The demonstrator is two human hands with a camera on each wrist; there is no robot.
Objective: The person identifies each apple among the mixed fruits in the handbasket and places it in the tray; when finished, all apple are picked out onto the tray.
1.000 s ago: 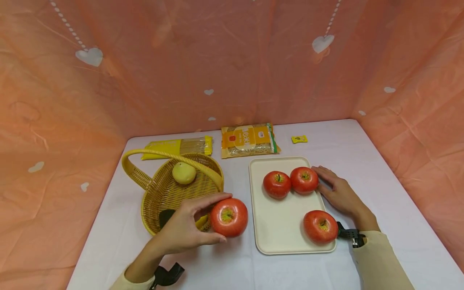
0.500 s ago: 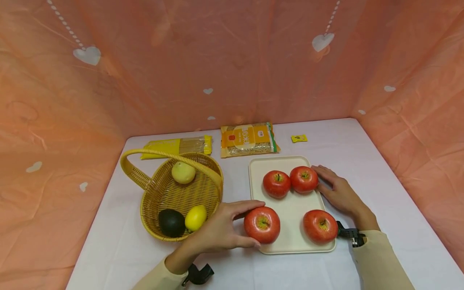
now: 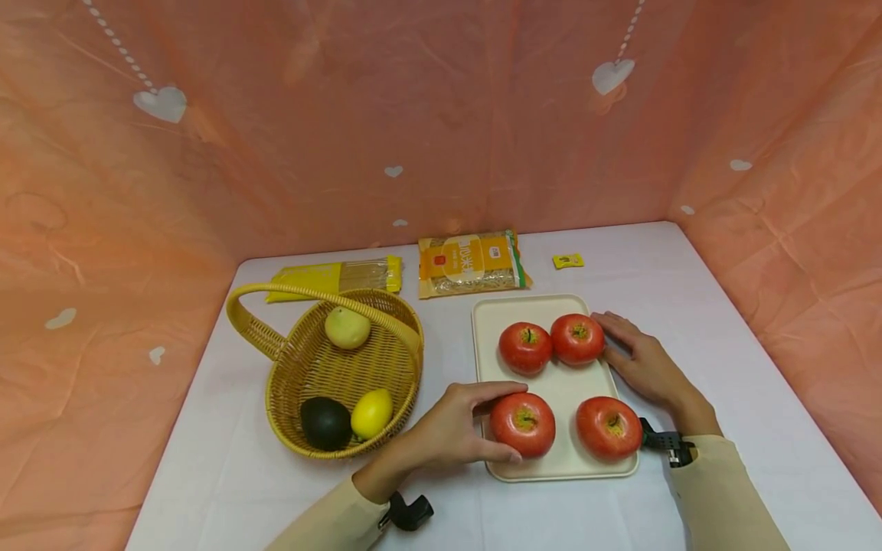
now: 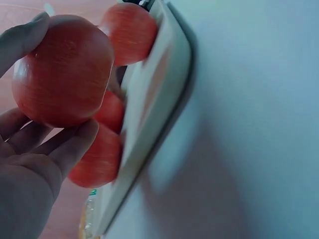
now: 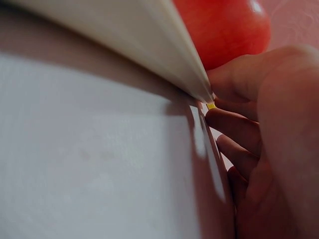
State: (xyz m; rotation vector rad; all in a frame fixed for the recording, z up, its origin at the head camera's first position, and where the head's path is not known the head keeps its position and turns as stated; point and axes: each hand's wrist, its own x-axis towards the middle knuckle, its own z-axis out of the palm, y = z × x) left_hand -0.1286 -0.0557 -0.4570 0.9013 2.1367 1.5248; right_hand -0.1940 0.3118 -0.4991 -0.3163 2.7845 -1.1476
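My left hand grips a red apple between thumb and fingers over the near left part of the cream tray. The left wrist view shows this apple with the thumb on one side and fingertips on the other; whether it touches the tray I cannot tell. On the tray lie a far left apple, a far right apple and a near right apple. My right hand rests at the tray's right edge, its fingers relaxed against the rim, beside the far right apple.
Left of the tray stands a yellow wicker basket with a tall handle. Inside are a pale green pear, a lemon and a dark avocado-like fruit. Behind lie yellow noodle packs, an orange bag and a small yellow sachet.
My left hand has carried the apple rightward from in front of the basket to over the tray, uncovering the lemon and dark fruit. The right hand has stayed at the tray's edge.
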